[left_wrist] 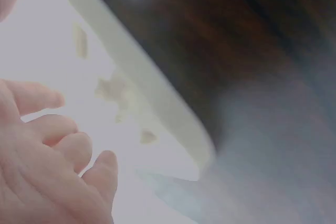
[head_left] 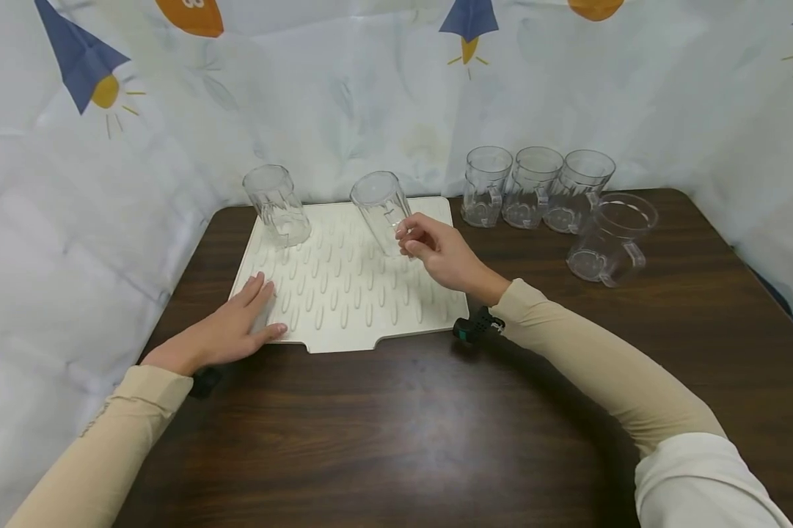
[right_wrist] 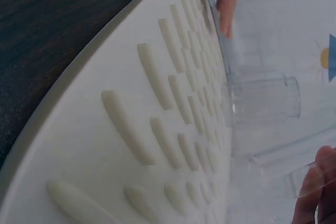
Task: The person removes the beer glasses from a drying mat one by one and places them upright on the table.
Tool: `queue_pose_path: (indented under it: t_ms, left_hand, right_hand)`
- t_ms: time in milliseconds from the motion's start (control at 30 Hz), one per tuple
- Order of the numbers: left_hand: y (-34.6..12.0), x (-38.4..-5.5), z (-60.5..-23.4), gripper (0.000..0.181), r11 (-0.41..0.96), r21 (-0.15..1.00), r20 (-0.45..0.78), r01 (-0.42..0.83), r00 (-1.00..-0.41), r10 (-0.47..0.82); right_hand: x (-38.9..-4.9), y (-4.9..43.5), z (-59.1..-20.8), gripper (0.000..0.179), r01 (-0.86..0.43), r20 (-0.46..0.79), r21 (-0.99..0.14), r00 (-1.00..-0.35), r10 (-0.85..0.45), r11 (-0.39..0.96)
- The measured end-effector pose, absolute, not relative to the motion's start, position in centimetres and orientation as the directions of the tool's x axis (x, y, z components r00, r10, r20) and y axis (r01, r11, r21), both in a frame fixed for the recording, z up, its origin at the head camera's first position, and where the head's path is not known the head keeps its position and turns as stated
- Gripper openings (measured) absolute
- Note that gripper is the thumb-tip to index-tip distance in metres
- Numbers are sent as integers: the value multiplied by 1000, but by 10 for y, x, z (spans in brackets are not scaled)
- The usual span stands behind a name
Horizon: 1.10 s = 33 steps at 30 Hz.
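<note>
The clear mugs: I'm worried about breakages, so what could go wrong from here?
The held mug could slip, since the right hand seems to grip it mainly with the fingertips. The left hand lies at the edge of the white board; if it pushed the board, the mug at the back left might tip. The three mugs at the back right stand close together, so bumping one could knock its neighbours.
</note>
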<state>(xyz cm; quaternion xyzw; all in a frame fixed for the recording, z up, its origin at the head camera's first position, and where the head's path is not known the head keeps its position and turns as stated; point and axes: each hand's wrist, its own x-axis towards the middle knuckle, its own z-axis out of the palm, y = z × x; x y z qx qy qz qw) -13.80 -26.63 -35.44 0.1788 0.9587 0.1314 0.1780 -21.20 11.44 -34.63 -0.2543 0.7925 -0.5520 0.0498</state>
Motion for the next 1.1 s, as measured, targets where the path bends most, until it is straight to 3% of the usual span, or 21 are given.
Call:
queue_pose_path:
  t_ms: [300, 633, 933, 1100]
  left_hand:
    - [-237, -141, -342, 81, 867, 345, -194, 360, -876, 441]
    - [-210, -151, -345, 70, 812, 366, 77, 455, -884, 461]
    - [-171, -165, -344, 60, 679, 473, 358, 561, -827, 433]
    - [-150, -171, -344, 66, 594, 545, 442, 591, -805, 396]
  right_hand:
    - [-208, 124, -342, 15, -430, 235, -829, -848, -475, 358]
    - [-202, 138, -332, 19, -539, 281, -711, -806, -521, 451]
    - [-195, 146, -330, 18, -633, 334, -578, -759, -558, 515]
    - [-189, 149, -330, 19, -667, 347, -525, -735, -582, 530]
